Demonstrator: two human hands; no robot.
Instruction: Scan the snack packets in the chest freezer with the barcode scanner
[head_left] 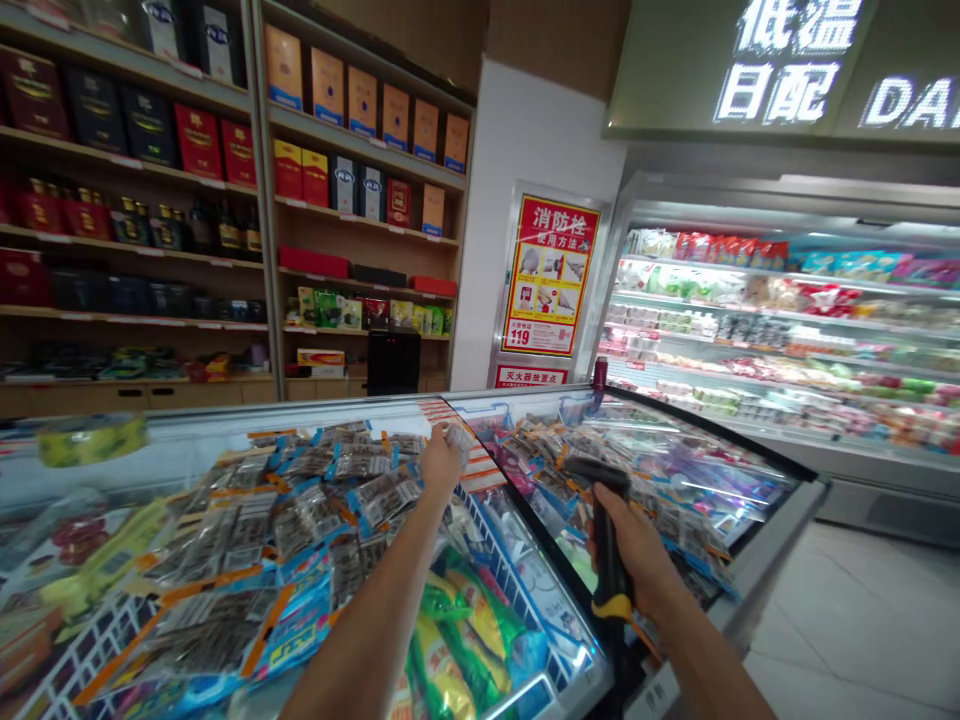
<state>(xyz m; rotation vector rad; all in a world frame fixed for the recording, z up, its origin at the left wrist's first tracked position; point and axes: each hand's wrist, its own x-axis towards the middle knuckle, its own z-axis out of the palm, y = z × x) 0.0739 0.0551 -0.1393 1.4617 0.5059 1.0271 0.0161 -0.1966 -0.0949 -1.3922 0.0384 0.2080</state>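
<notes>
My left hand (440, 460) reaches out over the freezer with its fingers closed around a small whitish item (458, 437), too blurred to name. In my right hand (637, 550) is a black and yellow handheld barcode scanner (611, 540), gripped by its handle with its head pointing away to the left. Many clear packets of brown food with orange and blue edges (300, 515) lie heaped below and left of my left hand. More such packets (679, 520) lie beyond the scanner. Under my left forearm, green and yellow bags (465, 620) sit beside a blue wire basket divider (517, 570).
A black frame bar (540, 540) runs between the freezer's two sections, and a glass lid (697, 470) covers part of the right one. A roll of yellowish tape (91, 440) rests on the left edge. Behind stand shelves of boxes (360, 195) and a lit refrigerated display (780, 340).
</notes>
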